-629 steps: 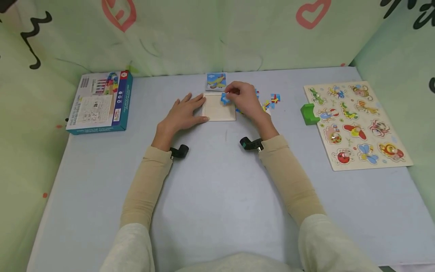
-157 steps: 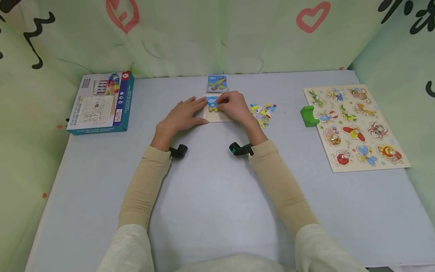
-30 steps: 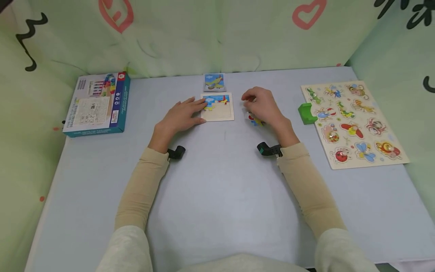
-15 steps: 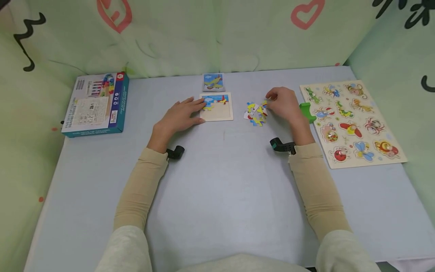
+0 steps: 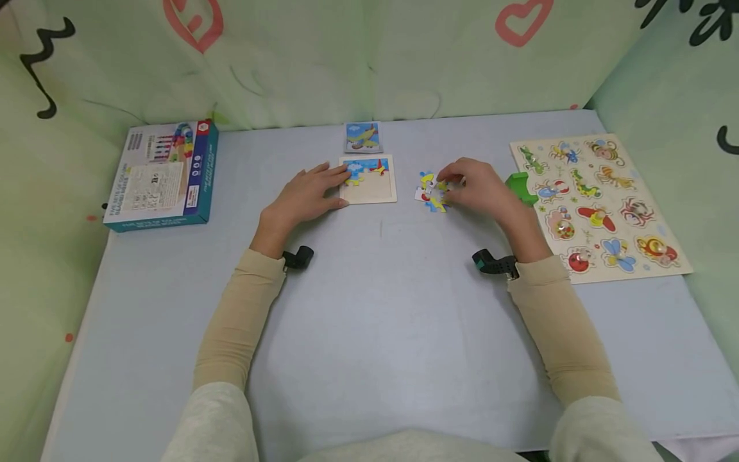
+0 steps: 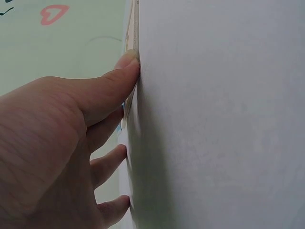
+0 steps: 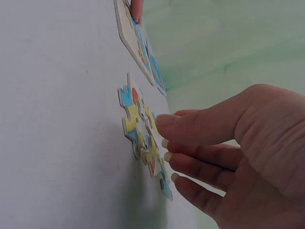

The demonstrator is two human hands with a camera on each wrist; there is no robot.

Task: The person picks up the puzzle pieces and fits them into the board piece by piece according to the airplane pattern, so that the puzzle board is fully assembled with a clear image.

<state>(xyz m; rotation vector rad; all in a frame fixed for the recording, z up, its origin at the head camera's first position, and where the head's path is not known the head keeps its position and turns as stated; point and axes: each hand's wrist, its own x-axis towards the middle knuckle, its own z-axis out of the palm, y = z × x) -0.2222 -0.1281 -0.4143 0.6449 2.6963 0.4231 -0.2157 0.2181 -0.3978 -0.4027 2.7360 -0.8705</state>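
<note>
My left hand, fingers extended and released, rests on the left edge of the puzzle tray; my right hand, loosely bent and released, meets the loose pieces beyond its right edge.

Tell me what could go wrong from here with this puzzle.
The loose pieces lie bunched close to the right hand, so picking one might drag or flip others. The left hand rests at the board's left edge, by the placed pieces; a slip could nudge them out of line.
</note>
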